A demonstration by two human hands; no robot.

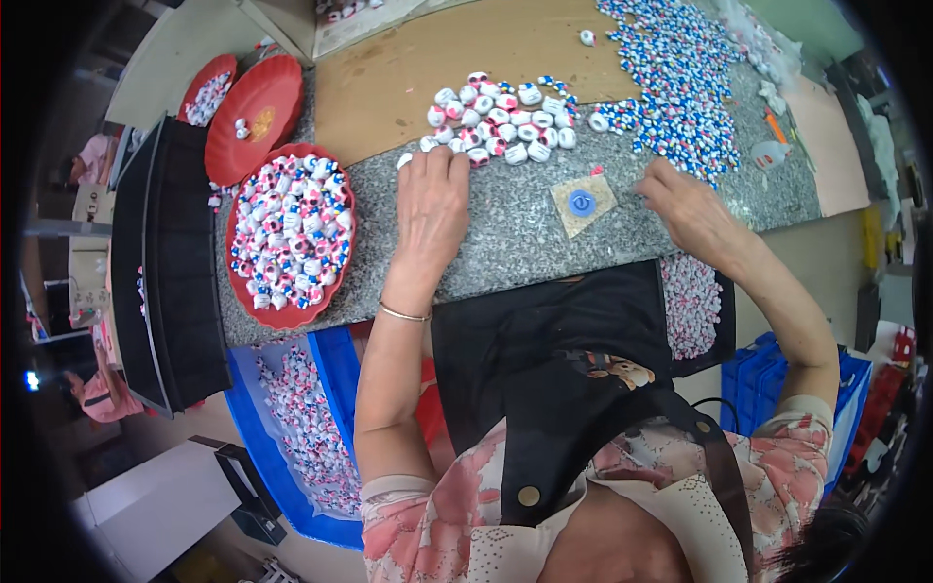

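Observation:
My left hand (432, 204) lies palm down at the near left edge of a pile of small white-and-pink moulded pieces (501, 119). Its fingers are bent and close together; whatever is under them is hidden, though one white piece peeks out beside them. To the right, my right hand (685, 206) has its fingertips pinched together, just short of a spread of small blue-and-white pieces (680, 87). What the pinch holds is too small to make out. Between my hands, a round blue part (581, 202) sits on a tan square pad (573, 229).
A red scalloped tray (233, 243) heaped with pieces stands left, with another red tray (220, 160) behind it. Cardboard (379, 97) covers the bench's back. A small bottle (770, 154) lies far right. Below the bench, a blue crate (335, 374) holds many pieces.

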